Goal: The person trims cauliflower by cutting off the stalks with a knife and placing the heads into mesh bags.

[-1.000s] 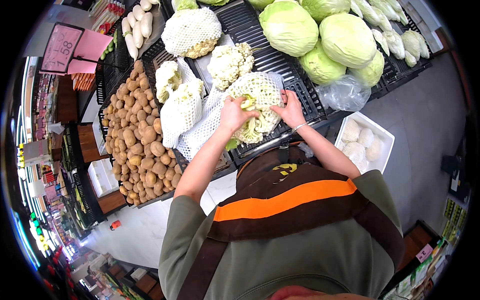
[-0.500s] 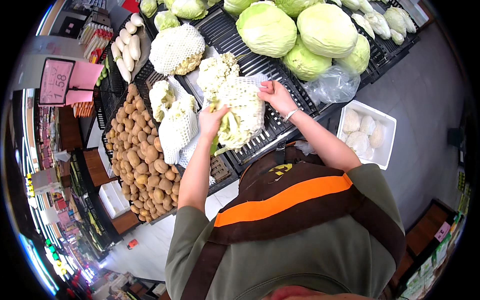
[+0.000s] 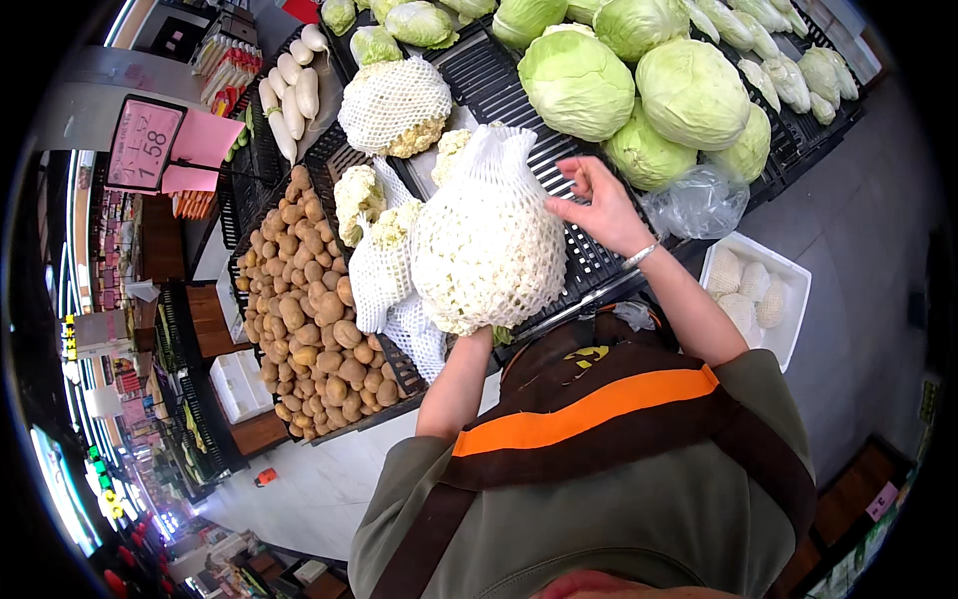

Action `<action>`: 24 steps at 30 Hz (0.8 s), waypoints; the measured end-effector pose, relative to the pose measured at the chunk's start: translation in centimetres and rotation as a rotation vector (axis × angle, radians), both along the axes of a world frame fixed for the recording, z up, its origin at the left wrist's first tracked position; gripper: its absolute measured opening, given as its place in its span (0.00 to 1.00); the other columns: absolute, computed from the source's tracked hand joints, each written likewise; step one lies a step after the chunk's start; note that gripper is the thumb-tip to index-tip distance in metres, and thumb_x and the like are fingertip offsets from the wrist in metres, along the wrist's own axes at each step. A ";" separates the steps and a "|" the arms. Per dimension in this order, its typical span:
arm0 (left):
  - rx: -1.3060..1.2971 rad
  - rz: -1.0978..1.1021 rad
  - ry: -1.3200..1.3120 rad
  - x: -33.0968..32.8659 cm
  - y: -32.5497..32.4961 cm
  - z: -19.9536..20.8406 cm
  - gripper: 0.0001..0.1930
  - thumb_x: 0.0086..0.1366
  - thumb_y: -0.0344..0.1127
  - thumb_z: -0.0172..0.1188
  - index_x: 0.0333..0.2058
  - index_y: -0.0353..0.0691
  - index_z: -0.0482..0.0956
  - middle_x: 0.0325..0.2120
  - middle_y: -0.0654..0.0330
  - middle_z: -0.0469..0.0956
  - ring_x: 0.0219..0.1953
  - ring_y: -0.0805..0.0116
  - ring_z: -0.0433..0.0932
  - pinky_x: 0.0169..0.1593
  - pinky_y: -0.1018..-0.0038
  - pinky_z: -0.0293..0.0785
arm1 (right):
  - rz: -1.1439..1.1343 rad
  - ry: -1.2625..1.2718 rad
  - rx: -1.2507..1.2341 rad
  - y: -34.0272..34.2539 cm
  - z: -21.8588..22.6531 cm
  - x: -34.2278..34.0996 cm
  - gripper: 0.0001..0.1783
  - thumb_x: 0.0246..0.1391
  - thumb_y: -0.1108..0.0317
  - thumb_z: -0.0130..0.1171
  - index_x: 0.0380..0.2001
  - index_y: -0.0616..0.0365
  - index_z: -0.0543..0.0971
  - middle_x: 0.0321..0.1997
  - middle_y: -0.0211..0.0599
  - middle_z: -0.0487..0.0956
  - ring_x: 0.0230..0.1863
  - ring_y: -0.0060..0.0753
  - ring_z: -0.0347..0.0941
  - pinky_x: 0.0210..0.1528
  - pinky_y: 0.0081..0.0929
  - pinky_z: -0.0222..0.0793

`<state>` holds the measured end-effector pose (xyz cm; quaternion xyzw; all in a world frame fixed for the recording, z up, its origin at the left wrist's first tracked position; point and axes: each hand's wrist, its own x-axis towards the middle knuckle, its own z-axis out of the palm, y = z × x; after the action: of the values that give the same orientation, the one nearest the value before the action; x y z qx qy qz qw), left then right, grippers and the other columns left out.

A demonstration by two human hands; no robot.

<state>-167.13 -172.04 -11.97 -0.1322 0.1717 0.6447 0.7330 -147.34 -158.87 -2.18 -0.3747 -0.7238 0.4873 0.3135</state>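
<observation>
A large white cauliflower [image 3: 489,250] in a white foam net is held up before me, its curd side toward me. My left hand [image 3: 476,341] is under it; only the wrist shows and the fingers are hidden behind the head. Just right of the cauliflower, my right hand [image 3: 604,212] is open with fingers apart, touching nothing. Another netted cauliflower [image 3: 392,108] sits beyond, on the black rack. Smaller cauliflower pieces [image 3: 361,203] and loose white netting [image 3: 414,334] lie to the left.
Potatoes [image 3: 314,319] fill a crate at left, with white radishes [image 3: 289,95] behind. Green cabbages [image 3: 576,85] are piled at far right beside a clear plastic bag [image 3: 699,203]. A white foam box [image 3: 788,324] with net-wrapped round produce stands at right. A pink price sign [image 3: 145,145] rises at left.
The cauliflower has been turned so its curd side faces me and the net covers it. My right hand has let go of the net and moved right. My left hand has gone underneath.
</observation>
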 end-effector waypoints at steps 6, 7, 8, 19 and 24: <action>-0.016 -0.049 -0.083 1.5 -0.8 -2.3 0.19 0.63 0.43 0.55 0.44 0.32 0.76 0.31 0.54 0.80 0.25 0.71 0.76 0.25 0.80 0.69 | 0.105 0.053 -0.331 -0.9 -4.9 0.4 0.43 0.39 0.46 0.73 0.48 0.70 0.70 0.40 0.33 0.70 0.41 0.25 0.66 0.48 0.22 0.64; -0.017 -0.054 -0.086 1.6 -0.6 -2.6 0.19 0.63 0.43 0.55 0.44 0.32 0.76 0.31 0.54 0.80 0.24 0.71 0.75 0.25 0.80 0.68 | 0.112 0.052 -0.320 -0.8 -5.6 0.7 0.44 0.39 0.46 0.72 0.49 0.71 0.70 0.43 0.34 0.72 0.44 0.24 0.67 0.51 0.21 0.63; -0.017 -0.064 -0.089 1.6 -0.4 -3.0 0.19 0.63 0.43 0.55 0.44 0.33 0.76 0.31 0.54 0.80 0.24 0.71 0.75 0.24 0.80 0.68 | 0.104 0.057 -0.343 -0.6 -6.0 0.9 0.42 0.39 0.46 0.72 0.47 0.71 0.70 0.44 0.35 0.72 0.44 0.25 0.67 0.51 0.21 0.63; -0.078 -0.236 -0.130 2.9 1.8 -6.5 0.19 0.64 0.45 0.54 0.43 0.35 0.75 0.30 0.54 0.79 0.22 0.71 0.73 0.21 0.82 0.66 | -0.005 -0.037 -0.362 0.4 -10.5 3.7 0.30 0.43 0.59 0.72 0.42 0.69 0.71 0.39 0.33 0.72 0.41 0.22 0.66 0.46 0.22 0.65; -0.095 -0.307 -0.164 3.5 2.8 -8.3 0.19 0.64 0.46 0.53 0.43 0.35 0.75 0.29 0.55 0.78 0.21 0.71 0.72 0.19 0.82 0.64 | -0.080 -0.189 -0.207 0.4 -9.8 4.3 0.30 0.40 0.56 0.72 0.40 0.66 0.73 0.32 0.31 0.70 0.36 0.25 0.66 0.43 0.24 0.66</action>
<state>-163.58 -169.24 -20.23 -0.1913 0.1599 0.5036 0.8272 -143.05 -158.51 -11.96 -0.4779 -0.6805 0.5089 0.2226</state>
